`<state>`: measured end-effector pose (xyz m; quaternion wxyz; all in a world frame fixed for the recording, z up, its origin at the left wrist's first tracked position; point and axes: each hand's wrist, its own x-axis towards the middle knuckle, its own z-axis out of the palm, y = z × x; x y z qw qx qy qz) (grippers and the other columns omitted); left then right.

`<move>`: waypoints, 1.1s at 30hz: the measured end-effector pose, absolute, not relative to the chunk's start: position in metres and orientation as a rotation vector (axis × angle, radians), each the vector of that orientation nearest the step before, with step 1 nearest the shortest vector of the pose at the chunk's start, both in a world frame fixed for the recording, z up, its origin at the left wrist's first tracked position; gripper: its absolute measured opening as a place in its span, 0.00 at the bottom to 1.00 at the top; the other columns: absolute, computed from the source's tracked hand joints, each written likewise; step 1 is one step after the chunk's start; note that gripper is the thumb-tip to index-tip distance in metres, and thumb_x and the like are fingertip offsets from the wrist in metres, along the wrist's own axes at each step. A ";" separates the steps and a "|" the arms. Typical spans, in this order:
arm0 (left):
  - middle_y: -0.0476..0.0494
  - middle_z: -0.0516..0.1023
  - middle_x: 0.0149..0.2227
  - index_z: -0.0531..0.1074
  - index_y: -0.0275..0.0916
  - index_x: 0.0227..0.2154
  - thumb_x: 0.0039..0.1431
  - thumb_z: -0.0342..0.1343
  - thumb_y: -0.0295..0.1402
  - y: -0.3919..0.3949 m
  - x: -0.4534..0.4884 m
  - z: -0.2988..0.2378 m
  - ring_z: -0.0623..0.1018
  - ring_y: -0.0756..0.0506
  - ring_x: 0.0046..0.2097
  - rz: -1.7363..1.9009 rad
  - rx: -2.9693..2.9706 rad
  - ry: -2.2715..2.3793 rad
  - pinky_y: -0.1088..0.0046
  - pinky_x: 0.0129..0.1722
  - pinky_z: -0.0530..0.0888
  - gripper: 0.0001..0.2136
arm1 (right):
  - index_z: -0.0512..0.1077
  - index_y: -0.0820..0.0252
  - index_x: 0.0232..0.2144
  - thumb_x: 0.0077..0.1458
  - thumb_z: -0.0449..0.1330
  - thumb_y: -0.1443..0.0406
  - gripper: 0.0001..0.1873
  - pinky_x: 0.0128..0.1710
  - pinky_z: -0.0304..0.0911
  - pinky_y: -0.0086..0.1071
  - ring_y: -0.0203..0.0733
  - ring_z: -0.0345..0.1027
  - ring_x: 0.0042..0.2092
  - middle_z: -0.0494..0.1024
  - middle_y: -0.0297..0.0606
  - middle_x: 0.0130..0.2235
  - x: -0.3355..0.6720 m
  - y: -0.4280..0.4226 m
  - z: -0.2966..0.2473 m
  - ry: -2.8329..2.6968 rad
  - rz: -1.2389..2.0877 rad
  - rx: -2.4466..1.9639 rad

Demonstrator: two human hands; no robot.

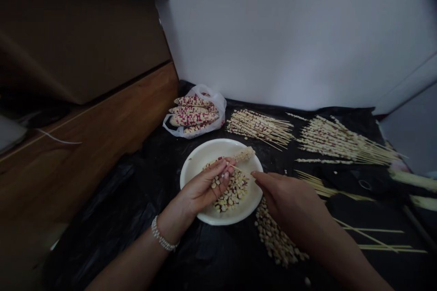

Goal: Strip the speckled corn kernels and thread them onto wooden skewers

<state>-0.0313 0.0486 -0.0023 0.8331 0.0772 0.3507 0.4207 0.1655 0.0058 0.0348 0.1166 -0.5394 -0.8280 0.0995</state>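
My left hand (pixel 208 186) hovers over a white plate (pixel 200 157) of loose corn kernels (pixel 234 191), its fingers pinched on a kernel at the tip of a thin bamboo skewer (pixel 241 169). My right hand (pixel 287 195) pinches the same skewer from the right, over the plate's right rim. Threaded kernels (pixel 245 154) lie at the plate's far side. A bead bracelet (pixel 162 236) circles my left wrist.
A plastic bag of red-and-white corn cobs (pixel 193 116) lies behind the plate. Two heaps of kernel-loaded skewers (pixel 259 125) (pixel 337 143) lie by the wall. Bare skewers (pixel 368 234) and a kernel pile (pixel 276 236) are at right. Black sheet (pixel 136 200) covers the surface; wooden ledge (pixel 85 145) left.
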 end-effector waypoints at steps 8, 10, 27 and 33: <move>0.42 0.79 0.38 0.74 0.34 0.38 0.57 0.55 0.22 0.048 -0.031 -0.002 0.77 0.53 0.36 0.893 0.165 0.743 0.83 0.34 0.73 0.07 | 0.70 0.57 0.35 0.52 0.46 0.72 0.14 0.22 0.43 0.32 0.36 0.66 0.27 0.75 0.35 0.29 0.162 0.005 0.033 -2.432 0.234 -1.615; 0.41 0.79 0.39 0.74 0.33 0.38 0.56 0.55 0.22 0.048 -0.031 -0.003 0.77 0.53 0.37 0.895 0.173 0.747 0.83 0.34 0.73 0.07 | 0.70 0.56 0.36 0.53 0.46 0.72 0.14 0.22 0.43 0.32 0.36 0.66 0.26 0.75 0.36 0.30 0.161 0.006 0.032 -2.427 0.241 -1.615; 0.42 0.79 0.36 0.76 0.32 0.36 0.57 0.55 0.22 0.047 -0.024 -0.003 0.77 0.54 0.34 0.951 0.271 0.830 0.86 0.33 0.74 0.06 | 0.68 0.58 0.33 0.45 0.48 0.76 0.16 0.21 0.37 0.32 0.38 0.65 0.22 0.71 0.34 0.24 0.152 0.000 0.024 -2.444 -0.049 -1.626; 0.41 0.79 0.35 0.76 0.31 0.35 0.54 0.58 0.22 0.044 -0.023 -0.003 0.78 0.53 0.35 0.947 0.344 0.838 0.85 0.35 0.74 0.06 | 0.68 0.59 0.34 0.47 0.47 0.76 0.15 0.21 0.38 0.32 0.36 0.65 0.22 0.71 0.34 0.25 0.151 0.000 0.024 -2.448 -0.036 -1.565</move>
